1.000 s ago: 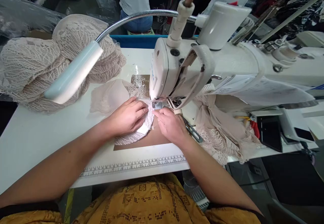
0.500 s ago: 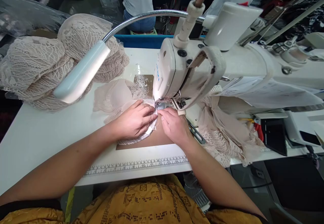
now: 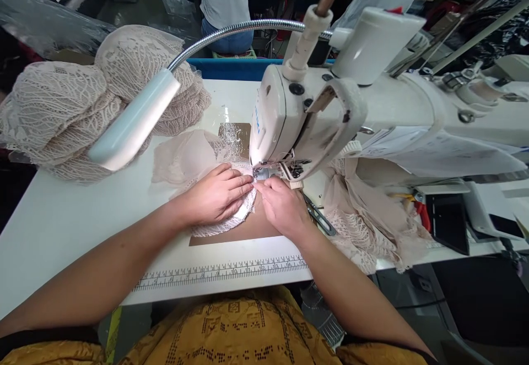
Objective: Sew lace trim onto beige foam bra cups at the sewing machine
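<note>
My left hand [image 3: 217, 195] lies on a pale lace cup piece [image 3: 231, 219], fingers curled and pressing the cloth toward the presser foot [image 3: 264, 173] of a white sewing machine [image 3: 297, 117]. Right beside it, my right hand [image 3: 283, 204] pinches the edge of the same lace piece just in front of the needle. The fingertips of both hands nearly touch. More beige lace fabric [image 3: 185, 156] trails to the left behind my left hand.
A heap of lace cups [image 3: 61, 112] sits at the table's back left under a gooseneck lamp [image 3: 132, 120]. Bunched lace [image 3: 363, 216] hangs right of the machine. A printed ruler [image 3: 223, 271] runs along the table's front edge. People stand at the back.
Both hands have crept slightly forward toward the presser foot, drawing closer together on the lace. The view has shifted a little.
</note>
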`<action>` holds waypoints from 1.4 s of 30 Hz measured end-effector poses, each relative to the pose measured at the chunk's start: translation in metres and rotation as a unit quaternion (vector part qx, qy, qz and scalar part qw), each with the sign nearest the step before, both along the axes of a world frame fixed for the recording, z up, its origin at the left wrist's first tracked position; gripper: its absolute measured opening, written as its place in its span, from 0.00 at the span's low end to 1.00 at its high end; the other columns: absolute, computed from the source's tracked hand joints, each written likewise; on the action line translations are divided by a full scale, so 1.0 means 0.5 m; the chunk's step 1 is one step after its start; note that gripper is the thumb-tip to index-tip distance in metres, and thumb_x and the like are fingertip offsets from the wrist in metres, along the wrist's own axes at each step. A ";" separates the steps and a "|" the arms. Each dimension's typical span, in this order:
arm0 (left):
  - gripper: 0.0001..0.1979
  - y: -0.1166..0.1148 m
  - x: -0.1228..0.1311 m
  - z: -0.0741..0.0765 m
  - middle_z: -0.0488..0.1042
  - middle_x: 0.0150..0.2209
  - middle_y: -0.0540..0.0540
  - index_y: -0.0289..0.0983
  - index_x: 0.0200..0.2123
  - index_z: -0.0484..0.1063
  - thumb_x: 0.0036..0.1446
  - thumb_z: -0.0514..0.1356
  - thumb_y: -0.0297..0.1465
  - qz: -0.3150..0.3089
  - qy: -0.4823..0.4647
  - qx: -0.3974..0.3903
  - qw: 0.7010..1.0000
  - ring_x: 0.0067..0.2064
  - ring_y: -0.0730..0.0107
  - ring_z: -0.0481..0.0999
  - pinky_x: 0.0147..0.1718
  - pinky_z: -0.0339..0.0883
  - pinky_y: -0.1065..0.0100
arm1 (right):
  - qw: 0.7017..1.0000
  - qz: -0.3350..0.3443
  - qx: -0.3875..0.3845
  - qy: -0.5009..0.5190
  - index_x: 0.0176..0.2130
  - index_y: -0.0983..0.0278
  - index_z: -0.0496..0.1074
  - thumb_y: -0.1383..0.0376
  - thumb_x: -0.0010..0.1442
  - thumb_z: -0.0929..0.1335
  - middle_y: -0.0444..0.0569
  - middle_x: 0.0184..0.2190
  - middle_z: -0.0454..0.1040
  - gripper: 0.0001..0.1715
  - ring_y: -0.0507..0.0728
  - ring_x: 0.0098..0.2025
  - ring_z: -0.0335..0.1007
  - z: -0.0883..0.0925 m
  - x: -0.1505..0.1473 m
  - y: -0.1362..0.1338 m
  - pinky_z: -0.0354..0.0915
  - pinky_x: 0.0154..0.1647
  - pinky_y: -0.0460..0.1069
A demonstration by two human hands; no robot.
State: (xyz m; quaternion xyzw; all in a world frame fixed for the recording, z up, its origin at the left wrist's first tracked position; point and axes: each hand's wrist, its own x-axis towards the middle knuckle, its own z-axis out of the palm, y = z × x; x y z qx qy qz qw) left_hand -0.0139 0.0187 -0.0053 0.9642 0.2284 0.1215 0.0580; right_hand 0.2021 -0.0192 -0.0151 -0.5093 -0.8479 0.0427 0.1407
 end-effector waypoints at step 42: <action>0.18 0.019 0.006 -0.020 0.73 0.56 0.37 0.32 0.56 0.70 0.67 0.51 0.29 0.035 -0.030 0.008 0.999 0.55 0.52 0.69 0.51 0.66 0.52 | 1.000 -0.015 -0.014 -0.006 0.51 0.62 0.76 0.71 0.65 0.59 0.51 0.38 0.77 0.22 0.57 0.38 0.68 -0.003 0.000 0.002 0.61 0.38 0.50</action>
